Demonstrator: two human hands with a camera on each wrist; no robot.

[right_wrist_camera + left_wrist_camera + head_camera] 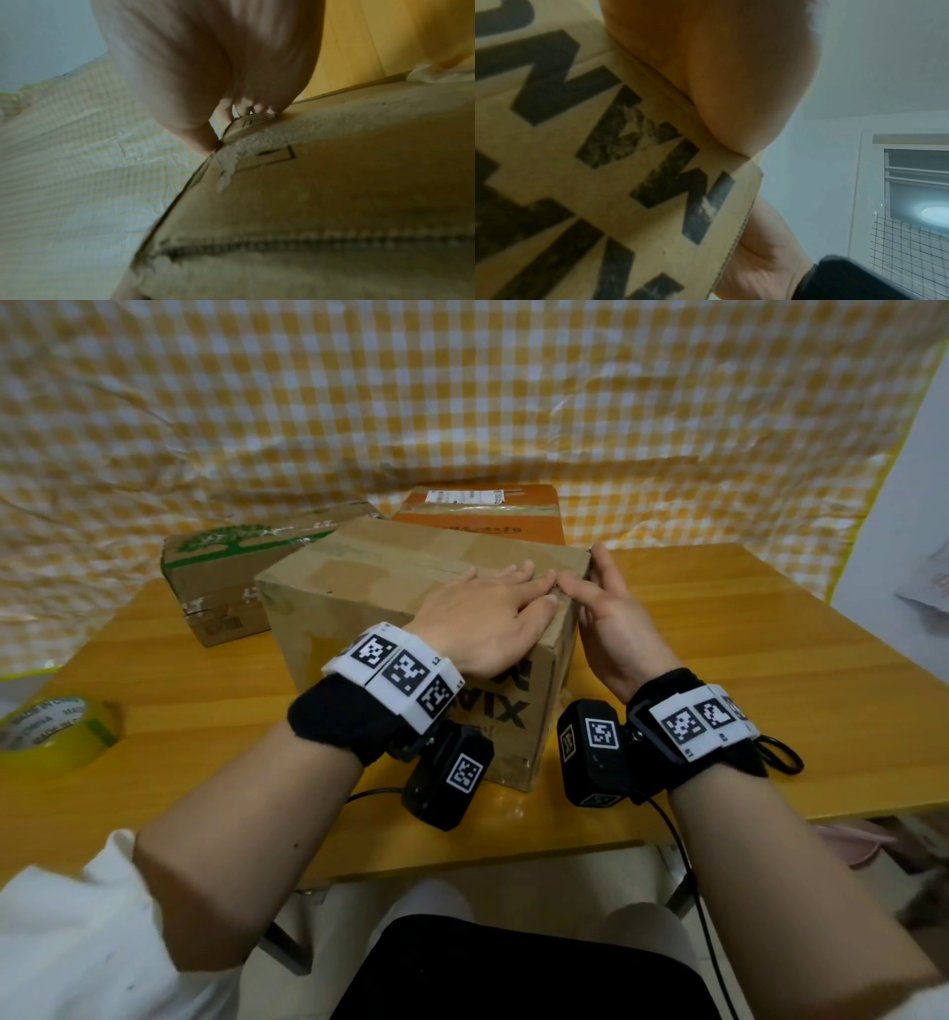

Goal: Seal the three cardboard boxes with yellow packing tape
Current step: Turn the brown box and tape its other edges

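A large brown cardboard box (380, 588) with black lettering stands in the middle of the table. My left hand (506, 600) lies flat on its top near the right edge, fingers straight; the left wrist view shows the palm (718, 71) on the box's upper edge (577, 162). My right hand (590, 588) presses against the box's right side, thumb at the top edge, fingers (252, 107) reaching the far corner of the box (334, 203). A roll of yellow tape (51, 731) lies at the table's left edge, away from both hands. Whether tape lies under the hands I cannot tell.
Behind the big box a lower box with green print (231, 567) lies at the left and an orange box (482, 516) with a white label at the back. The wooden table (744, 660) ends close to my body. A checked yellow sheet (462, 392) hangs behind.
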